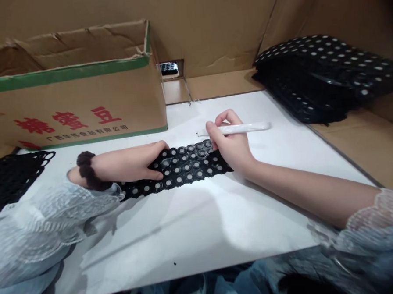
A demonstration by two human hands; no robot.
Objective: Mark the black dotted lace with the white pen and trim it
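Observation:
A black strip point(187, 167) with rows of pale round dots and ring-like rims lies flat on the white tabletop. Across its left part rests my left hand point(141, 163), thumb at the lower side and fingers at the upper, gripping it. My right hand point(231, 143) is closed around a slim white pen-like tool point(248, 127), held nearly level above the strip's right end. Its lower fingers touch or nearly touch the strip there. What sits at the tool's left tip is too small to make out.
A cardboard box point(82, 100) with green edges and red lettering stands at the back left. Black mesh-like sheets point(16, 178) lie at the far left. An open black dotted bag or sheet point(324, 79) sits at the right. Cardboard walls point(210, 28) rise behind the white tabletop point(194, 235).

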